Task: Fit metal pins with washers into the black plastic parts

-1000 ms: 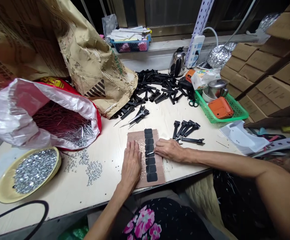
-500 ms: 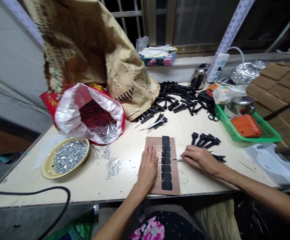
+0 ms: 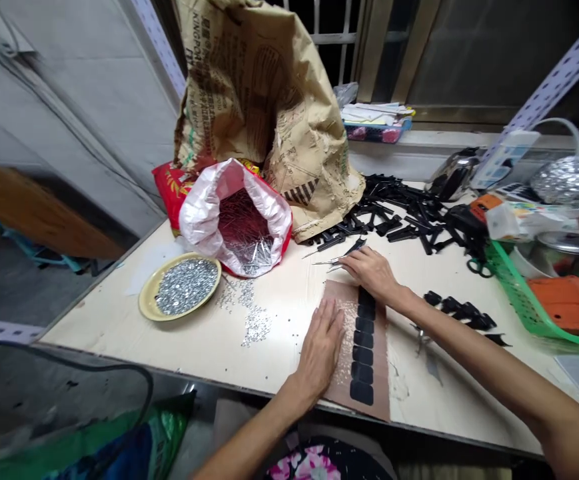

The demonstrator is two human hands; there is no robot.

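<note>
My left hand (image 3: 322,347) lies flat, fingers stretched out, on a brown board (image 3: 379,373). A row of black rounded-square pieces (image 3: 362,353) runs down the board, and small pale specks (image 3: 349,327) lie between my hand and the row. My right hand (image 3: 369,272) reaches over the board's far end. Its fingertips are pinched at a slim pointed metal piece (image 3: 325,262) in a little group that includes a black part (image 3: 356,245); my fingers partly hide it. Below my right forearm, several black clip-like pieces (image 3: 462,310) lie side by side, with a small metallic item (image 3: 422,340) near them.
At left stands a yellow dish (image 3: 142,303) of shiny silver bits; more silver bits (image 3: 256,325) are scattered beside it. A red-and-white bag (image 3: 199,220) holds thin dark-red strands. Behind are a large paper sack (image 3: 314,147) and a black heap (image 3: 409,207). A green basket (image 3: 519,293) stands right.
My right hand has moved from the board's right side, where it held a slim pale-tipped item, to the pointed pieces beyond the board. My left hand stays on the board. The view has shifted left.
</note>
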